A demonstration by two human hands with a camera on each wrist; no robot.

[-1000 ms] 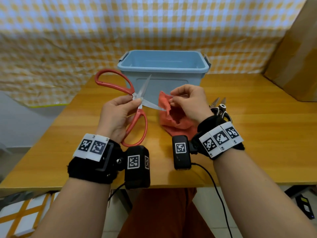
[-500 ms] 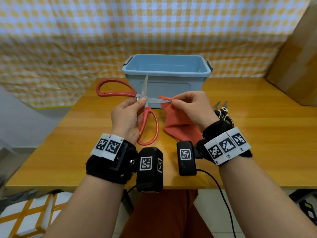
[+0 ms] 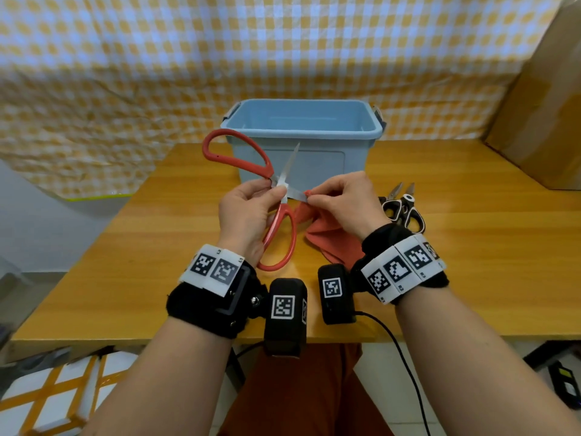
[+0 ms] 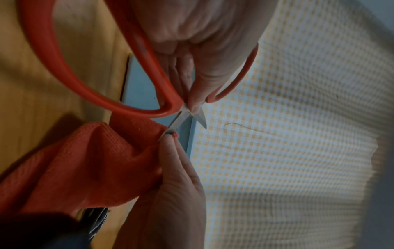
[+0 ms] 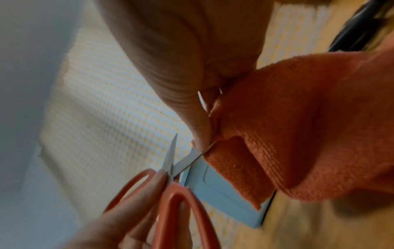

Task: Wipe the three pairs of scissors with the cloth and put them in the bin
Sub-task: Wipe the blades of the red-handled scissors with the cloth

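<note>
The cloth (image 3: 330,237) hides one blade tip of the red scissors (image 3: 276,221).

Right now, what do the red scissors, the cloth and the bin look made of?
Red scissors: smooth red handle loops, probably plastic or plastic-coated; blades bright bare metal, likely steel.
Cloth: orange-red woven fabric with a ribbed, nubby weave, microfibre-like; it drapes in soft folds.
Bin: light blue moulded plastic, matte, with a rolled rim.

Setting: makeshift indoor recording station | Evidence: wooden table (image 3: 471,262) backed by a hung yellow-and-white checked sheet (image 3: 157,73); cardboard box (image 3: 540,114) stood at the far right corner; tiled floor (image 3: 47,398) seen below the near edge.
</note>
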